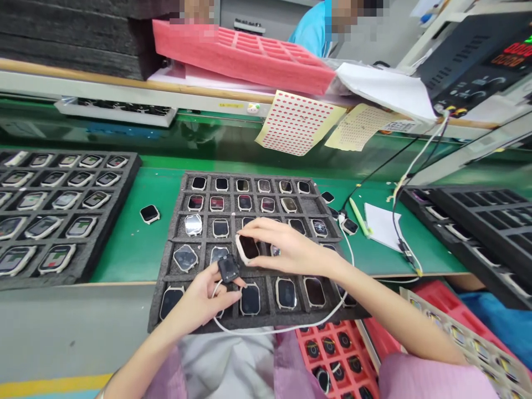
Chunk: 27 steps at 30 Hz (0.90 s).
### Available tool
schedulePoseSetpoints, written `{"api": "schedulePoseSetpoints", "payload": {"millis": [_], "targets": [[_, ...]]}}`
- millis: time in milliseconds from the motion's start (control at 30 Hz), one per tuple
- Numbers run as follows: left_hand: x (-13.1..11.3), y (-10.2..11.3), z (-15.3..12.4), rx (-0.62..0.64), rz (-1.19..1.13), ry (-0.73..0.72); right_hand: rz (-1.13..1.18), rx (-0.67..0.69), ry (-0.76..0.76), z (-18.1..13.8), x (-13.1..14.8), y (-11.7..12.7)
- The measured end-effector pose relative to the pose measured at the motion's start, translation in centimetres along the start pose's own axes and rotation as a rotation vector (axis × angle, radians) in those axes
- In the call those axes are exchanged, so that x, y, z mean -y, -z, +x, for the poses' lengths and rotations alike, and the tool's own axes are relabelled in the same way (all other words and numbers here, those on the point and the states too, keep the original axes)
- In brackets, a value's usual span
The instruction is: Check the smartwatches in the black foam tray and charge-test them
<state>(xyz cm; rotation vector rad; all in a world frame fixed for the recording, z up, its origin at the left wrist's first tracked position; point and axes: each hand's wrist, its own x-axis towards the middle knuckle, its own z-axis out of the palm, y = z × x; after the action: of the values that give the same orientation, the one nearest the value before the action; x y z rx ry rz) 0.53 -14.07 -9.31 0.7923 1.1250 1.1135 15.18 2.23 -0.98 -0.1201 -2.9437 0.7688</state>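
Between the thumb and fingers of my right hand is a smartwatch case with a dark screen and a pale frame. My left hand grips a small black square charger on a white cable. The charger and the watch case are close together but apart. Both hands are over a dark grey foam tray, whose compartments hold several more watch cases. One watch case lies in the front row beside my left fingertips. My hands and forearms hide some of the compartments.
Another foam tray of watch cases is at left, with a loose watch case beside it. Stacked dark trays stand at right, near a green pen. A power supply and a red tray sit on the shelf; a person is behind.
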Motion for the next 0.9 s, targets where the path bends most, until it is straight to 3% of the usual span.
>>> {"api": "schedulePoseSetpoints", "payload": {"millis": [200,400,667,900], "targets": [[-0.1,-0.1,-0.2,-0.013,0.002,-0.049,-0.118,0.031,0.02,-0.4,3.1,-3.6],[-0.4,-0.8,0.2,-0.033,-0.016,-0.107,-0.149,-0.052,-0.029,-0.7,2.9,-4.6],[-0.6,-0.8,0.3,-0.105,0.018,-0.162,0.197,-0.083,-0.034,-0.5,1.4,-5.4],[-0.7,-0.9,0.0,-0.149,-0.042,-0.082,0.311,-0.093,-0.042,-0.3,1.2,-5.7]]}}
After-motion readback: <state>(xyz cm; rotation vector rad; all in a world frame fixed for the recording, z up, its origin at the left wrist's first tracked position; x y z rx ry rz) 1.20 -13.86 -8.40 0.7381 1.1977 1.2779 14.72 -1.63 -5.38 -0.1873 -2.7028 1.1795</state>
